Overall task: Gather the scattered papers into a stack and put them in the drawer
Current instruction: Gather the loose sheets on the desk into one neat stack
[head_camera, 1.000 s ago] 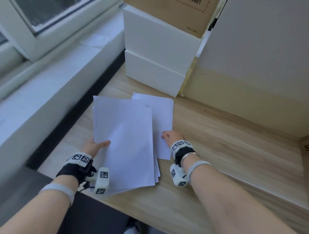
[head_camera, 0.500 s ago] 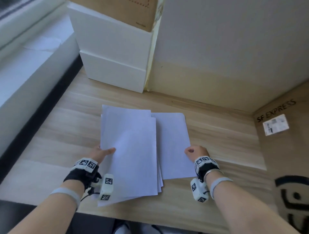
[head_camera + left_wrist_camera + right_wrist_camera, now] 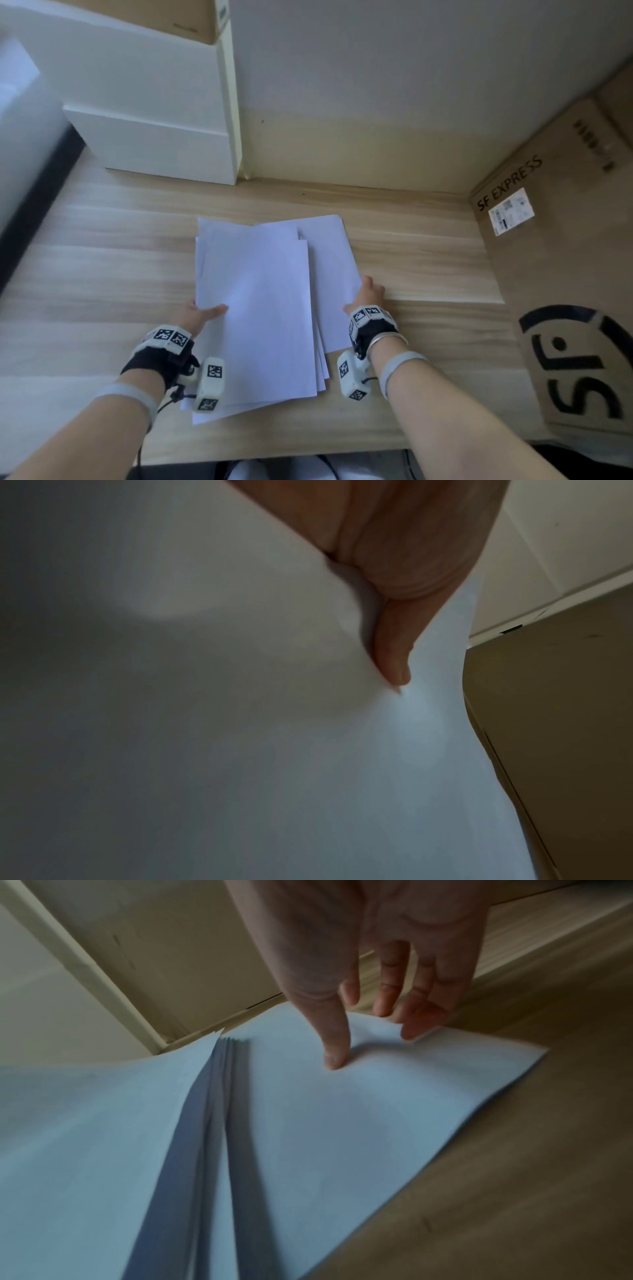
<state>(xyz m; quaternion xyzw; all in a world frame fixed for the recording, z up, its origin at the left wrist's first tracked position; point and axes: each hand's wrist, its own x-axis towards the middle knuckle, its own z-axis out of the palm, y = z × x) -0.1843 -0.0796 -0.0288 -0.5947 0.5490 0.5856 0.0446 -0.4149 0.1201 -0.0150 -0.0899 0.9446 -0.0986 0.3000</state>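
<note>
Papers (image 3: 260, 308) lie on the tabletop (image 3: 102, 260) between both hands, long axis running away from the person. Main pile sits just right of the left hand (image 3: 197, 313), which pinches its left edge, thumb on top, fingers hidden under the sheets. One stray sheet (image 3: 330, 274) sticks out past the pile's right side, directly at the right hand (image 3: 368, 294); right hand is nearer it and pinches its right edge, thumb pressed on top, fingers curled under the lifted edge. Judged next move: slide that sheet leftward onto the pile. No drawer in view.
</note>
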